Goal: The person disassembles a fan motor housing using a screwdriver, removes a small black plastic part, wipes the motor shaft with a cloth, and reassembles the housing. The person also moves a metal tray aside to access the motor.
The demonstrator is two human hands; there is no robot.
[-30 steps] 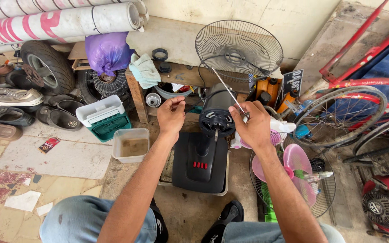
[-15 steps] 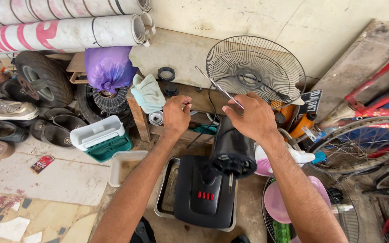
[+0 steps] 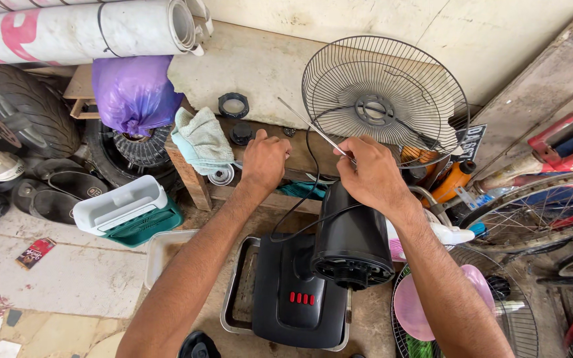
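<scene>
A black fan motor housing stands on its black base with red buttons, which rests in a metal tray. My right hand is closed on a thin metal rod above the top of the housing. My left hand is closed near a wooden ledge, gripping something small that I cannot make out. A black cord loops between my hands. A round wire fan guard leans on the wall just behind.
A black ring nut, a cap and a light cloth lie on the ledge. At the left are tyres, shoes, a purple bag and a white-green box. Pink fan blades, an orange bottle and bicycle wheels crowd the right.
The view has moved closer and lower. Both hands rose from the motor housing toward the ledge, and the right hand still holds the rod.
</scene>
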